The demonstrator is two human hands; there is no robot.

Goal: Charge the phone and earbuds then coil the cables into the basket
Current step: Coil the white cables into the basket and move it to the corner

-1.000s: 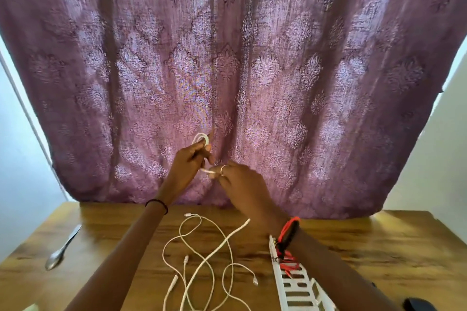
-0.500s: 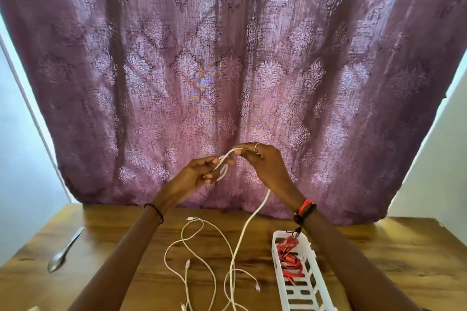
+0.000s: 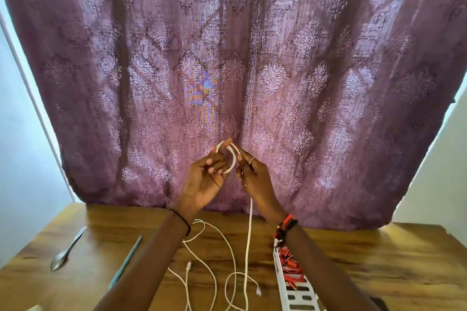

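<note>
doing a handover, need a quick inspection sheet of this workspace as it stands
Surface: wooden table, no spills seen.
Job's things: white basket at the near right edge, red cable already inside. Phone and earbuds: nothing seen.
Clutter: metal spoon at far left; teal stick-like item beside it, too blurred to identify.
Grippers: left hand holds a small loop of the thick white cable; right hand pinches the same cable beside the loop.
Cables: thick white cable's tail hangs down to the table; thin white cables lie loose and uncoiled.
Surroundings: purple patterned curtain behind the table, pale walls either side.
</note>
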